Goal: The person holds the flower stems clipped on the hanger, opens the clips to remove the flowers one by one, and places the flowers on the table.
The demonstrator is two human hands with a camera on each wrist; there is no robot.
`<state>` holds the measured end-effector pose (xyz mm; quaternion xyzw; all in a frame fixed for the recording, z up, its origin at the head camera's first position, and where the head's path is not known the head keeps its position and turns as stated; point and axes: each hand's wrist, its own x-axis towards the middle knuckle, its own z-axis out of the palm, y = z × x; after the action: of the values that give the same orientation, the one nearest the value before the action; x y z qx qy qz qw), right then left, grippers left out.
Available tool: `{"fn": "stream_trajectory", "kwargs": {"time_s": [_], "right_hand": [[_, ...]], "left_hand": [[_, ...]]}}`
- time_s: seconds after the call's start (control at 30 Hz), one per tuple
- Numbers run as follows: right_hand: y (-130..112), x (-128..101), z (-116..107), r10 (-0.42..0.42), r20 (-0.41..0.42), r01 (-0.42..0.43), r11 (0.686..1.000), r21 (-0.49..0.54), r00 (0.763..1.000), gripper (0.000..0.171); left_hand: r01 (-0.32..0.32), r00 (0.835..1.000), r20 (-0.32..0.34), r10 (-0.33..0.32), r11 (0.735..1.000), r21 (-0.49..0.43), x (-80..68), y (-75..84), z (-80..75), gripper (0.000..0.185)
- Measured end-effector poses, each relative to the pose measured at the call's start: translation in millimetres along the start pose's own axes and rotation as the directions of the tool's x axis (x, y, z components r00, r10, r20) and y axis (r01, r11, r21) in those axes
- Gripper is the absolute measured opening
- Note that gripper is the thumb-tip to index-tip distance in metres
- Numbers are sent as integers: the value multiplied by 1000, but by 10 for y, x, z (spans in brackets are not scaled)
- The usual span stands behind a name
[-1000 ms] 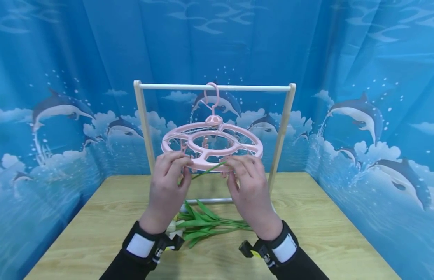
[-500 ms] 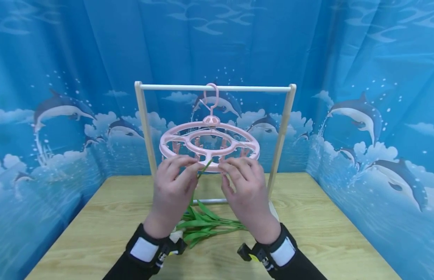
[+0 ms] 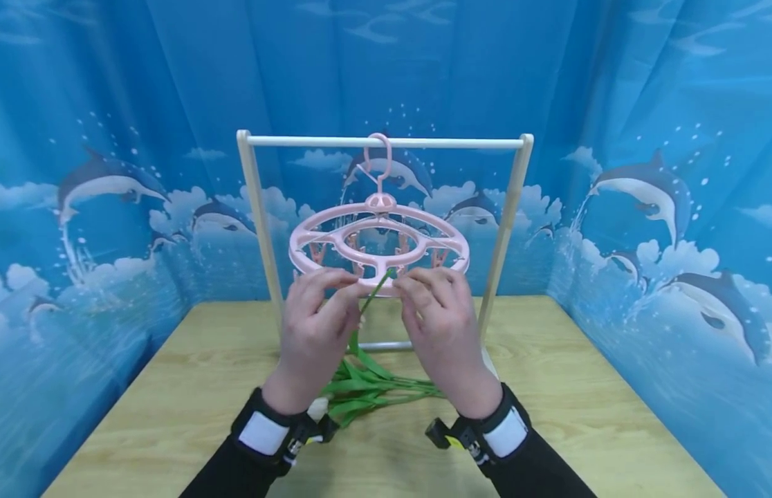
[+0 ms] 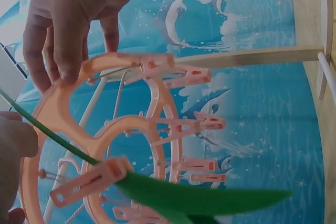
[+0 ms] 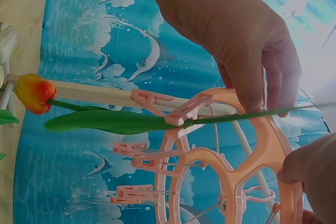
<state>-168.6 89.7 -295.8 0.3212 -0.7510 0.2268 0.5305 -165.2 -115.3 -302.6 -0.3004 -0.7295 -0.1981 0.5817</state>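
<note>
A pink round clip hanger (image 3: 382, 262) hangs tilted in the middle of the head view, with several clothes pegs below its ring. One peg (image 4: 89, 182) sits across the stem of a red-and-yellow artificial tulip (image 5: 34, 94), whose flower hangs downward. My left hand (image 3: 317, 325) grips the front rim on the left side, its fingertips right at the green stem. On the other side, my right hand (image 3: 445, 321) pinches the same rim with thumb and fingers. The stem's upper end shows between both hands. Each hand's back hides part of its fingertips in the head view.
A wooden stand (image 3: 510, 207) with a white top bar (image 3: 299, 141) carries the hanger. Several more tulips with green leaves (image 3: 367, 391) lie on the wood-grain table (image 3: 566, 415) below the hands. A blue dolphin-print curtain (image 3: 647, 194) closes off the back and sides.
The hanger has turned, its front spoke shifting right. The tulip stem stands steeper than before. My left hand has moved right along the rim, while the right hand stays at the front rim.
</note>
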Motion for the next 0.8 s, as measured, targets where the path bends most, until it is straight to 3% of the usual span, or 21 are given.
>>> {"fn": "stream_trajectory", "kwargs": {"time_s": [0.37,0.8], "right_hand": [[35,-9,-38,39,16,-40,999,18,999,30],[38,-12,-26,27,16,-26,1000,-8,1000,32]], "left_hand": [[114,993,3,-114,993,27,-4,-142,-77,23],[80,997,-10,-80,997,2,8,-83,-84,26]]}}
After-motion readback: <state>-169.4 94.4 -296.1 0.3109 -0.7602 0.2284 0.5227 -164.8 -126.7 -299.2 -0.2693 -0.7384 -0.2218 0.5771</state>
